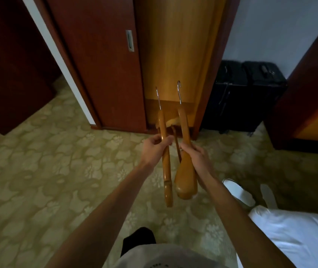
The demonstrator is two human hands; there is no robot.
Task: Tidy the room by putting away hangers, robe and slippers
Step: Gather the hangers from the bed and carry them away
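While each hand's grip holds one smooth wooden hanger, left hand [155, 147], right hand [197, 154], steel hooks up, possibly white slippers [240, 192] on patterned carpet [57, 171].

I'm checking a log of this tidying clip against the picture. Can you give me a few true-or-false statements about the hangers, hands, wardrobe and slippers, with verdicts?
1. Each hand holds a wooden hanger: the left hand one, the right hand another. True.
2. The hangers' hooks point down at the carpet. False: both hooks point up, towards the wardrobe.
3. The wardrobe's sliding door is fully closed. False: it is slid aside, and the lit interior shows.
4. White slippers lie on the carpet near the bed. True.
5. Dark suitcases stand right of the wardrobe. True.
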